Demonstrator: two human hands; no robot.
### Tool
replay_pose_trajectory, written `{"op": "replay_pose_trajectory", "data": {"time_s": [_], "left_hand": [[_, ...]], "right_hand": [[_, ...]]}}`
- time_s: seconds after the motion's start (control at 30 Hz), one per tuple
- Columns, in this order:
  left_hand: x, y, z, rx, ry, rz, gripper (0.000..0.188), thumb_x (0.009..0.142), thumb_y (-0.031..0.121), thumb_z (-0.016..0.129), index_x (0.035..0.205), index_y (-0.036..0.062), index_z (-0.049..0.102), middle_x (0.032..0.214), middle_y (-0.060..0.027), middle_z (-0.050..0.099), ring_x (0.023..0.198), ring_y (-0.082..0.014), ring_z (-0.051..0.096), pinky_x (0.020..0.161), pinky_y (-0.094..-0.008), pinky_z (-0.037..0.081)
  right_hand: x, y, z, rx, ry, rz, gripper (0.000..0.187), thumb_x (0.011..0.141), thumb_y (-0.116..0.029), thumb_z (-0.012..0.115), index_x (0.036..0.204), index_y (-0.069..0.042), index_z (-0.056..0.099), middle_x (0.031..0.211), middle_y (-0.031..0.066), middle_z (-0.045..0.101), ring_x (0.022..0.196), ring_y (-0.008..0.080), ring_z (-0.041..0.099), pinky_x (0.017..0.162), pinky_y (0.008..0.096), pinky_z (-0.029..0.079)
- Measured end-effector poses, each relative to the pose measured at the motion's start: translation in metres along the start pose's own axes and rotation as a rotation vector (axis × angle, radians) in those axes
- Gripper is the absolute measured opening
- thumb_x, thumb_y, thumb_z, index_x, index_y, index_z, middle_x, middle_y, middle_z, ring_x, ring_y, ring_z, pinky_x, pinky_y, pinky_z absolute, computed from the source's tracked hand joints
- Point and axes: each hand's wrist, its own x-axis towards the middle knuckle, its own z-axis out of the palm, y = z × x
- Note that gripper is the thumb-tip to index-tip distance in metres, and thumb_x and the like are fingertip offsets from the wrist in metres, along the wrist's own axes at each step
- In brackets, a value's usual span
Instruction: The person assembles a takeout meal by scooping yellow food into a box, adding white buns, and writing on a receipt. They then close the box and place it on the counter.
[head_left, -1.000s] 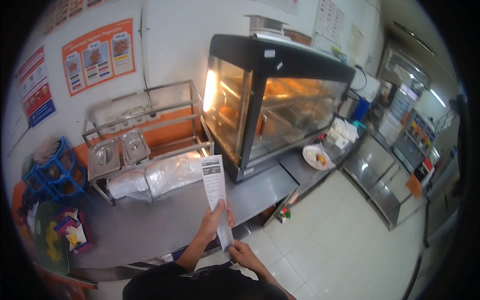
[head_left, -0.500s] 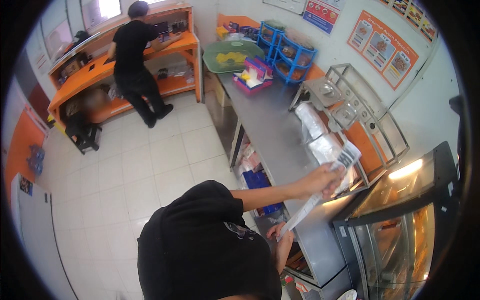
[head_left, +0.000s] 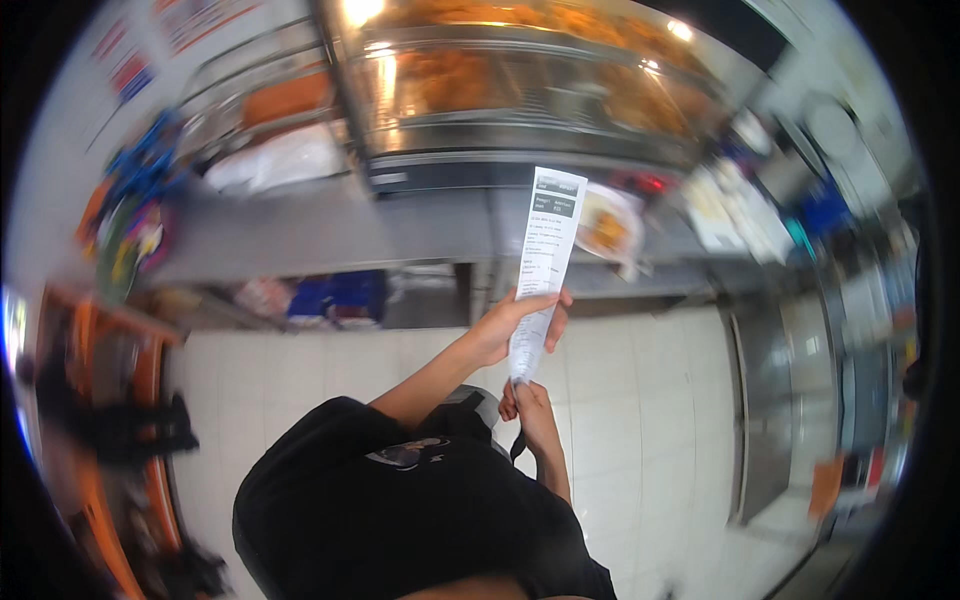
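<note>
A long white printed receipt [head_left: 545, 250] stands out in front of my chest, its top reaching up over the counter edge. My left hand [head_left: 515, 325] is closed around its middle, with the thumb lying across the printed face and the fingers behind. Lower down, my right hand [head_left: 533, 402] pinches the bottom end of the paper. Just beyond the receipt, partly covered by it, a round plate or wrapper with golden fried food [head_left: 607, 228] sits on the metal counter [head_left: 430, 230].
A lit glass display case [head_left: 480, 80] with fried food stands on the counter ahead. White plastic bags [head_left: 280, 160] lie to its left. White packages [head_left: 715, 205] are at the right. Blue packs [head_left: 338, 297] fill a lower shelf. At far left, another person [head_left: 120, 420] appears blurred.
My view has swung right, so the display case is now ahead. The receipt has come closer and upright. My left hand has moved from its upper part to its middle.
</note>
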Motion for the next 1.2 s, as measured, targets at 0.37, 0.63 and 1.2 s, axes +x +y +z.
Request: {"op": "replay_pose_trajectory", "data": {"time_s": [0.37, 0.63, 1.2], "left_hand": [[0.254, -0.208, 0.144, -0.003, -0.24, -0.346, 0.038, 0.094, 0.044, 0.044, 0.097, 0.0071, 0.052, 0.07, -0.0032, 0.051, 0.06, -0.0142, 0.052, 0.057, -0.0264, 0.044], [0.476, -0.226, 0.225, -0.212, -0.273, -0.239, 0.075, 0.083, 0.076, 0.027, 0.098, 0.0064, 0.052, 0.067, -0.0067, 0.051, 0.056, -0.0212, 0.054, 0.054, -0.034, 0.046], [0.67, -0.343, 0.282, -0.023, 0.547, -0.036, 0.047, 0.093, 0.051, 0.041, 0.104, 0.0064, 0.051, 0.081, -0.0056, 0.056, 0.063, -0.0177, 0.054, 0.053, -0.0293, 0.045]], "right_hand": [[-0.054, -0.013, -0.308, -0.004, 0.253, -0.017, 0.02, 0.094, -0.021, 0.053, 0.094, -0.003, 0.061, 0.071, 0.0027, 0.061, 0.06, 0.0076, 0.054, 0.055, 0.0209, 0.042], [-0.046, -0.085, -0.576, -0.152, 0.417, 0.085, 0.016, 0.091, -0.014, 0.048, 0.098, -0.006, 0.06, 0.077, 0.0036, 0.064, 0.065, 0.0092, 0.056, 0.058, 0.0233, 0.042], [0.239, -0.314, -0.962, -1.122, 0.312, -0.477, 0.066, 0.065, -0.013, 0.074, 0.125, -0.015, 0.048, 0.127, 0.0168, 0.046, 0.117, 0.0327, 0.044, 0.093, 0.0416, 0.041]]}}
